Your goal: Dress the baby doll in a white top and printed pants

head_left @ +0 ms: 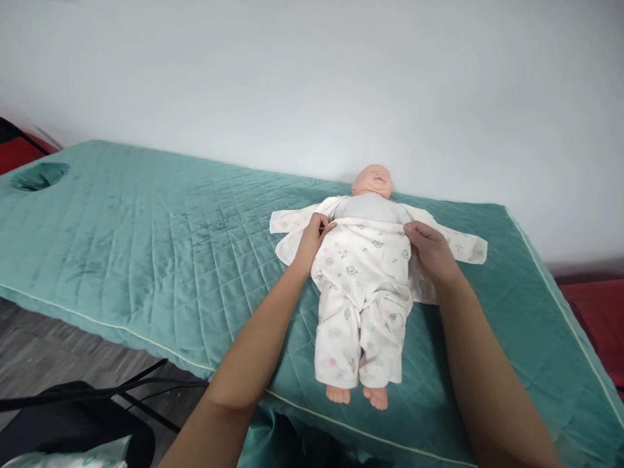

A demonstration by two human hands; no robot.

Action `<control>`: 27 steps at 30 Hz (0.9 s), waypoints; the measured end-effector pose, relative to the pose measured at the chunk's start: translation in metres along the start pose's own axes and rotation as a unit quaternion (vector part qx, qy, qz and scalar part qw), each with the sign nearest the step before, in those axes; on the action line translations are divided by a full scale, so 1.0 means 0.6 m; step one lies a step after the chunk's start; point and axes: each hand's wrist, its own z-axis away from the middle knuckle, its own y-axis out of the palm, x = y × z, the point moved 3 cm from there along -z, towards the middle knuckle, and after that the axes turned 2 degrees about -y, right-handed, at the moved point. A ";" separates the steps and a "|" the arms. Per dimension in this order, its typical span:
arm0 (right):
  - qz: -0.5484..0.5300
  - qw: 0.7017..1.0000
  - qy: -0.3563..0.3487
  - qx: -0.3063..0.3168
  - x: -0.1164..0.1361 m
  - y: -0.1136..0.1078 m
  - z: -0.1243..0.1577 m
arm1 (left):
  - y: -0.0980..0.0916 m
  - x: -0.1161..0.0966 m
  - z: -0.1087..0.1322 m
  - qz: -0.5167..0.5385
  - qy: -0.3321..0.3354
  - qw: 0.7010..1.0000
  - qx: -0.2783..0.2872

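Observation:
A baby doll [373,181] lies on its back, head toward the wall and bare feet toward me. White patterned baby pants [358,266] cover its legs and reach up over its belly. My left hand [314,235] pinches the waistband at its left end. At the right end, my right hand [429,246] grips the same waistband between thumb and fingers. Beneath the doll a white baby shirt [470,247] is spread open, its sleeves out to both sides. The doll's grey-white torso [368,207] shows above the waistband.
A green quilted cover [160,240] lies over the bed, with a face hole [41,175] at its far left. Behind it stands a white wall [244,84]. A black chair [73,422] with patterned cloth on it is at lower left. Red surfaces show at both sides.

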 end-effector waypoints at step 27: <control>0.041 0.997 0.006 0.066 0.004 -0.019 0.023 | 0.000 -0.013 -0.006 -0.170 -0.037 0.982 0.075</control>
